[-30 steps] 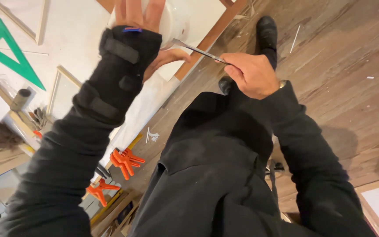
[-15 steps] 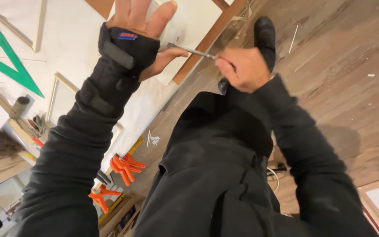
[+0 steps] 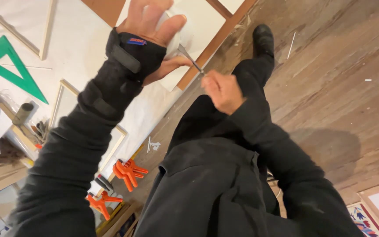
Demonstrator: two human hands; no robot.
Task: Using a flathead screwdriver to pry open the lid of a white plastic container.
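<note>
My left hand (image 3: 152, 19): wrapped around a white pot (image 3: 172, 33), probably. My right hand (image 3: 222, 90): pinching a thin blade (image 3: 190, 58), tip slanting up-left to the pot.

The person wears black throughout: long black sleeves, a black jacket and black trousers, with a black shoe (image 3: 263, 38) near the top of the frame. The left hand (image 3: 152, 19) has a black wrist brace (image 3: 130, 57) with straps and a small blue-and-red tag. The right hand (image 3: 223, 90) is bare.
</note>
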